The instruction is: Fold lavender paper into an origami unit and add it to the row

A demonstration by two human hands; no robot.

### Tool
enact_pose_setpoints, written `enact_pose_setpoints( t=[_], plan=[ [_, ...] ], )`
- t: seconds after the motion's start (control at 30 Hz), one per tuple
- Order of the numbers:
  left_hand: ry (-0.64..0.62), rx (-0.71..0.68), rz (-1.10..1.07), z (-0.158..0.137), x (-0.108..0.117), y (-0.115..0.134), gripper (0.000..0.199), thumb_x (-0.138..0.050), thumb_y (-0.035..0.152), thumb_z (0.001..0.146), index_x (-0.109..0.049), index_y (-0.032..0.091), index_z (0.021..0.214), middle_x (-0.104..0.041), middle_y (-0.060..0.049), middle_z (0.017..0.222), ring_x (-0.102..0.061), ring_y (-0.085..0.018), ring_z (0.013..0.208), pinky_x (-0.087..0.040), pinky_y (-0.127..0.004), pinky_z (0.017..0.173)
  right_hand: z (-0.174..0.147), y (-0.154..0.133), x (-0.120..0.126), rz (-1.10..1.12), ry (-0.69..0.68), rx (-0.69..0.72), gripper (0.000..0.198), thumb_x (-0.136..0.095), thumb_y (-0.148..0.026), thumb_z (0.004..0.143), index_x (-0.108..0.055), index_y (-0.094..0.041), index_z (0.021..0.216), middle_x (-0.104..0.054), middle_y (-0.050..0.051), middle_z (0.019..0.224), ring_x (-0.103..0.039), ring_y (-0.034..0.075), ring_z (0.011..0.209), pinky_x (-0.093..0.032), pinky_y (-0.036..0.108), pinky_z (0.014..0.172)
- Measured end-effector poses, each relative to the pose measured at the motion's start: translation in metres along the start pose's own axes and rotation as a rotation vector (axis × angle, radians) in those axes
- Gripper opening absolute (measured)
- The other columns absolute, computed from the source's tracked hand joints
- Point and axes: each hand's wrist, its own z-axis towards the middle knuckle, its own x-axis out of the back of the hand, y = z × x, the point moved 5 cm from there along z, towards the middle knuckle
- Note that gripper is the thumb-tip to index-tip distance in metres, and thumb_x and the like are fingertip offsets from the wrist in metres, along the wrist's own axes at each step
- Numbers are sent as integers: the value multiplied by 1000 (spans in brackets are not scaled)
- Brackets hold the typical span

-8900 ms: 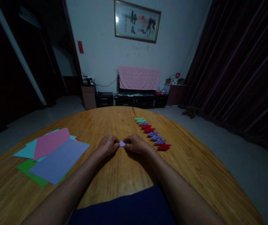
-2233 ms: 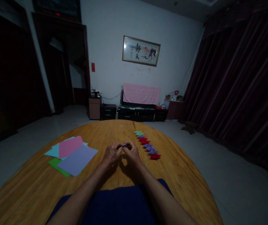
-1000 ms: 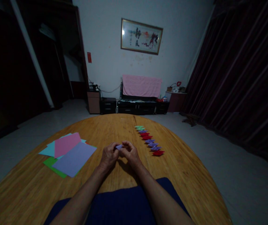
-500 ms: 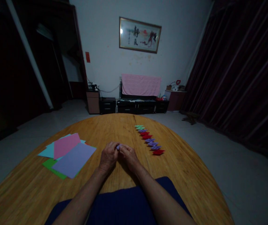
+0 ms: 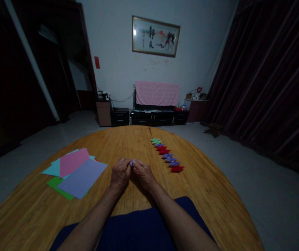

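Farthest left of the hands, pale blue paper [image 5: 51,169] sticks out beneath a pink sheet [image 5: 73,162], one of its corners pointing away from the left hand. A green sheet [image 5: 57,186] shows nearer the person, mostly covered by a flat purple sheet [image 5: 83,179]. That purple sheet lies closest to the left hand, its long axis slanting from the near left up to the far right, so one corner points roughly toward the knuckles.

The left hand [image 5: 119,175] has its fingers curled in, thumb and forefinger nearly together, pinching a small folded purple paper [image 5: 132,163]. This piece sits right between the two hands, at their fingertips; only a sliver shows, so I cannot tell which way it points or how its long axis runs. The right hand [image 5: 144,174] meets it from the other side, fingers bent and tips closed on the same paper.

Right of the right hand, folded paper boats form a row slanting away to the far left, each with its long axis roughly crosswise: from the far end, two green boats [image 5: 155,140], one purple boat [image 5: 159,145], two red boats [image 5: 163,150], three purple boats [image 5: 171,159], and a red boat [image 5: 178,169] nearest the person.
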Motion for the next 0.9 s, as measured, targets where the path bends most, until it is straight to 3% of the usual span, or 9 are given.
enact_pose_setpoints(
  t=[0.17,0.37,0.57,0.77,0.9],
  plan=[
    [-40,-1,-94,2,-2,1,26,-47,19,85,-71,19,93,-69,-8,88,-64,-19,85,-48,-29,80,3,3,10,-48,84,-30,31,-82,-32,60,-70,-16,85,-64,0,69,-58,13,64,-46,25,67],
    [-92,137,-277,3,-7,-10,23,-52,21,81,-73,20,90,-70,-5,87,-64,-18,83,-49,-28,76,4,5,24,-182,138,-58,35,-79,-34,63,-68,-20,92,-63,-2,75,-56,11,64,-45,24,61],
    [-234,303,-447,1,-12,-16,25,-56,21,75,-77,18,89,-72,-7,88,-65,-20,85,-48,-27,73,7,-8,31,-527,199,109,27,-73,-24,62,-68,-17,88,-65,1,72,-57,13,64,-45,24,59],
    [-167,501,-637,-2,-11,-14,20,-66,31,68,-76,16,75,-72,-8,75,-65,-20,71,-46,-26,61,1,-18,20,-823,142,251,20,-67,-25,70,-72,-17,87,-68,2,74,-60,16,70,-47,26,65],
    [-158,540,-686,-3,-13,-17,19,-67,32,66,-74,14,68,-69,-5,67,-61,-18,64,-44,-24,57,3,-13,22,-768,58,215,17,-66,-29,73,-72,-17,84,-68,2,76,-60,16,72,-47,26,66]
  ],
)
